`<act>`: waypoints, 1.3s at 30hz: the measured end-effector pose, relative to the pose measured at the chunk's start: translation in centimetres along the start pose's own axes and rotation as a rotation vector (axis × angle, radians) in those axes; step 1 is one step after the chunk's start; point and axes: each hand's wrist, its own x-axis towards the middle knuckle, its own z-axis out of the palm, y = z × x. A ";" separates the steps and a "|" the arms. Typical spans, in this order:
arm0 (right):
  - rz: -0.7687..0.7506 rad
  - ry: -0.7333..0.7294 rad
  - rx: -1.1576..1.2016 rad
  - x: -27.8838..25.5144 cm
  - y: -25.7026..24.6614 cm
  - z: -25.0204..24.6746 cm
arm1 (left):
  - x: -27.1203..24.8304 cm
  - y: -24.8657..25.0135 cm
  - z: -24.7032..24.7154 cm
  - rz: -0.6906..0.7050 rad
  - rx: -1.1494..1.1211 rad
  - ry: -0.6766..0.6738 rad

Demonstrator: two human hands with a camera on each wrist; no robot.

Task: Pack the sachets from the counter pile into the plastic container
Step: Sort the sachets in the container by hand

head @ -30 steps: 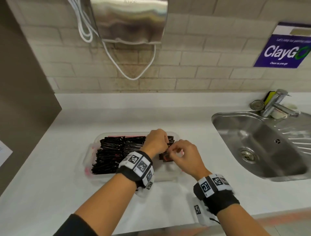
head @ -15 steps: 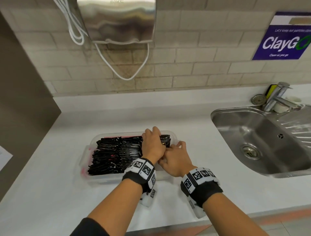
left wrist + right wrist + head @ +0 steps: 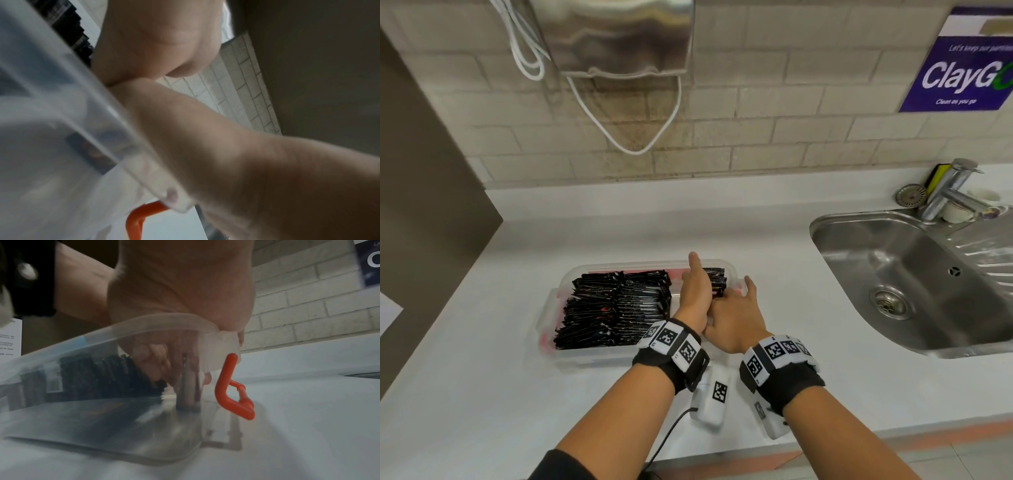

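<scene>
A clear plastic container [image 3: 599, 358] sits on the white counter, its left and middle packed with rows of upright black sachets [image 3: 619, 305]. My left hand [image 3: 695, 294] stands on edge inside it, pressing against the right end of the rows with one finger raised. My right hand [image 3: 736, 315] reaches into the container's right end and pinches a small bunch of sachets [image 3: 717, 282]. Through the clear wall [image 3: 82, 344] in the right wrist view, my fingers [image 3: 156, 360] point down beside an upright sachet [image 3: 188, 395]. The left wrist view shows only my palm [image 3: 156, 32].
An orange latch [image 3: 230, 386] hangs off the container's right end. A steel sink [image 3: 914, 274] with a tap [image 3: 948, 195] lies to the right. A wall-mounted steel unit [image 3: 619, 34] trails a white cable [image 3: 626, 137]. A dark panel [image 3: 421, 205] bounds the left.
Both hands have dropped from above the container's right end down into it. The sachet bunch went in with the right hand, and the left hand turned on edge against the rows.
</scene>
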 end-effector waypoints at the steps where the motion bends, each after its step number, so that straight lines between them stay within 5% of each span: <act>1: 0.003 -0.003 0.005 0.0 0.0 -0.1 | 0.0 -0.2 -0.1 -0.010 -0.013 -0.015; 17: 0.044 -0.110 -0.071 0.8 -0.1 0.3 | 0.1 -2.2 -1.2 0.018 0.098 -0.101; 39: 0.068 -0.028 0.020 1.0 0.0 0.7 | 0.2 -2.0 -1.2 -0.003 0.117 -0.077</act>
